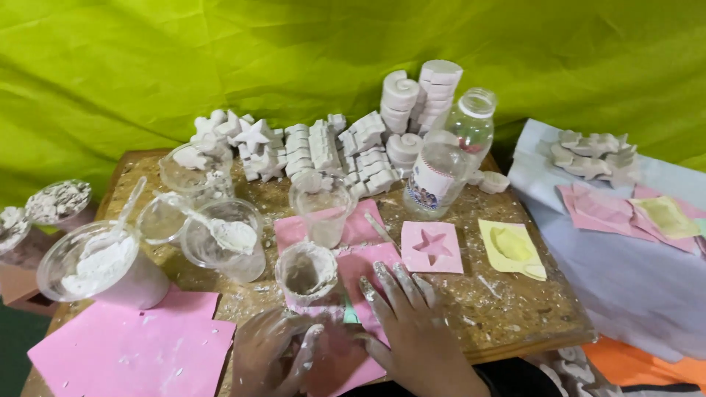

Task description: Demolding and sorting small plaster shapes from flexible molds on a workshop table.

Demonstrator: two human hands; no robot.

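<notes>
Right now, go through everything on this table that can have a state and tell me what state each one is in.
Plastic bottle: upright, uncapped.
Star mould: flat, empty.
Yellow mould: flat, looks empty.
Plaster-coated cup: upright, smeared inside.
Clear cup: upright, little in it.
Powder tub: open, partly filled.
Left hand: plaster-covered, on pink mould.
Right hand: flat, fingers spread.
Cast shapes: stacked.

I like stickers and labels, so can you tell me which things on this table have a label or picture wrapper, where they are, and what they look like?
Clear plastic bottle: stands at the back right of the wooden table, open top, leaning a little against the white casts.
Its label: a paper band around the lower half, white with small colourful pictures.
No other labels, packages, signs or screens show.
</notes>
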